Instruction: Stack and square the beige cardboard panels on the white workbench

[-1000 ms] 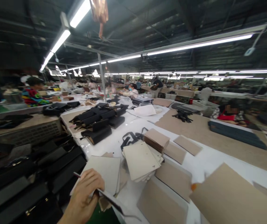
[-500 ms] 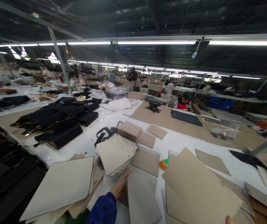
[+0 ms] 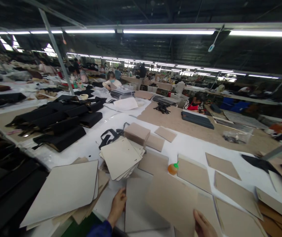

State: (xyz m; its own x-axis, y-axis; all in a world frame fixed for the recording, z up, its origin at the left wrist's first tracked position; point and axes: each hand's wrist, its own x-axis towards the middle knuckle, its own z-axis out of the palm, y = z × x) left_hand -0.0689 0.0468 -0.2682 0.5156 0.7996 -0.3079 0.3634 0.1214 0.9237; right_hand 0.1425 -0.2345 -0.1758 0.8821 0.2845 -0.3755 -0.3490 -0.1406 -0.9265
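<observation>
My right hand [image 3: 203,225] is at the bottom edge of the view, holding the lower corner of a tan cardboard sheet [image 3: 171,200]. That sheet hangs tilted over a grey board panel [image 3: 141,210], hiding its right part. My left hand [image 3: 117,206], in a blue sleeve [image 3: 100,229], rests at the panel's left edge. I cannot tell whether its fingers grip the panel.
Cut tan boards [image 3: 219,184] lie on the white-covered table [image 3: 86,154], beside a pale board stack [image 3: 59,192] and a stacked pile [image 3: 119,158]. An orange bottle [image 3: 172,168] stands among them. Black bags [image 3: 59,125] lie beyond, and co-workers [image 3: 111,80] sit farther back.
The view has swung right since the oldest frame. Both hands now show low in view. The tan sheet has moved left over the grey panel, and more tan boards lie spread at right.
</observation>
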